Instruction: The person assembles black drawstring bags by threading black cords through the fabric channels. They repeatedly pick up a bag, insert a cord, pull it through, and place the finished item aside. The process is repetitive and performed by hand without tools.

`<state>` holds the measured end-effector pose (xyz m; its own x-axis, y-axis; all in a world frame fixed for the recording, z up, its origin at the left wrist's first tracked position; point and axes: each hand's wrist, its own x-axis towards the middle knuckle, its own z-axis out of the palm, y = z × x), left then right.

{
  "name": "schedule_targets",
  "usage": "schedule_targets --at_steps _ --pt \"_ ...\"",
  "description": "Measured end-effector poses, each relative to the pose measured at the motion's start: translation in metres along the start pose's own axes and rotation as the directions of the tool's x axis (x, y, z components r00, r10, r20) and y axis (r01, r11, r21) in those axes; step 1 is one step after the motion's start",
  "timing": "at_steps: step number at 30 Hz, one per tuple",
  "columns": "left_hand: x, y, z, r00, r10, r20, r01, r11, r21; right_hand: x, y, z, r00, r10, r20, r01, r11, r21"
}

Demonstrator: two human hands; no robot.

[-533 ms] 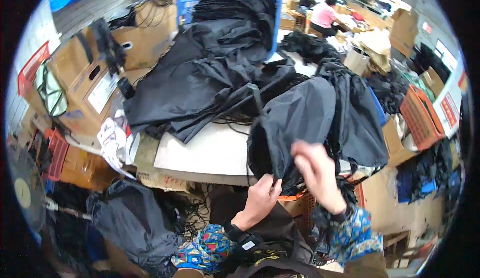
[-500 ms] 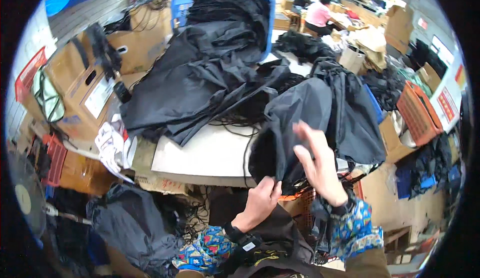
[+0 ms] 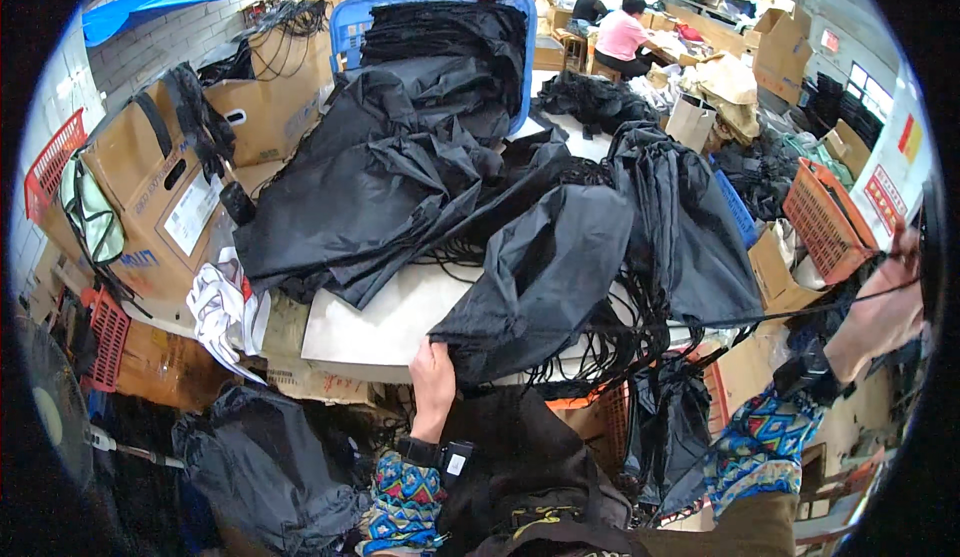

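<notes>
My left hand (image 3: 432,377) pinches the near left corner of a black fabric drawstring bag (image 3: 550,267) that lies over the table's front edge. Far to the right, my right hand (image 3: 880,302) is closed on a black cord (image 3: 790,314). That cord runs taut and nearly level from the bag's side across to the hand; the fingertips blur near the picture's rim. Right beside the bag lies a stack of similar black bags (image 3: 690,232), their cords hanging in a tangle over the table edge.
Behind, a blue basket (image 3: 345,32) lies tipped with black bags spilling out onto the white table (image 3: 345,332). Cardboard boxes (image 3: 150,187) stand at left, an orange crate (image 3: 822,222) at right. More black fabric (image 3: 265,452) hangs below left. Two people sit working far back.
My right hand has swung from above the bag out to the far right, drawing the cord taut. My left hand has moved left, and the bag now lies flatter, its opening no longer showing.
</notes>
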<state>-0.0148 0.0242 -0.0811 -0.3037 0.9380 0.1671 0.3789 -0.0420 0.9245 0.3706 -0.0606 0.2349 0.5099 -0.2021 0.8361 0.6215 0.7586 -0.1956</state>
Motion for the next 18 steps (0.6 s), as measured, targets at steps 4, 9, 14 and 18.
schedule_targets --at_steps 4,9,14,18 --pt "-0.019 0.039 -0.010 0.896 0.376 -0.237 -0.290 0.899 0.329 -0.079 -0.010 -0.023 0.948 0.073 0.311 -0.007 0.978 -0.207" --pt "0.024 0.097 0.012 0.868 0.496 -0.017 -0.490 0.862 0.129 -0.101 -0.031 -0.059 0.793 0.402 0.458 -0.196 0.880 -0.433" --pt "0.083 0.078 0.009 0.871 0.355 -0.341 -0.455 0.844 -0.284 -0.092 -0.003 -0.107 0.693 0.435 0.574 0.061 0.758 -0.649" --pt "0.119 0.007 -0.079 0.761 -0.036 -0.648 -0.366 0.800 -0.475 -0.084 0.052 -0.159 0.652 0.374 0.660 0.486 0.462 -0.742"
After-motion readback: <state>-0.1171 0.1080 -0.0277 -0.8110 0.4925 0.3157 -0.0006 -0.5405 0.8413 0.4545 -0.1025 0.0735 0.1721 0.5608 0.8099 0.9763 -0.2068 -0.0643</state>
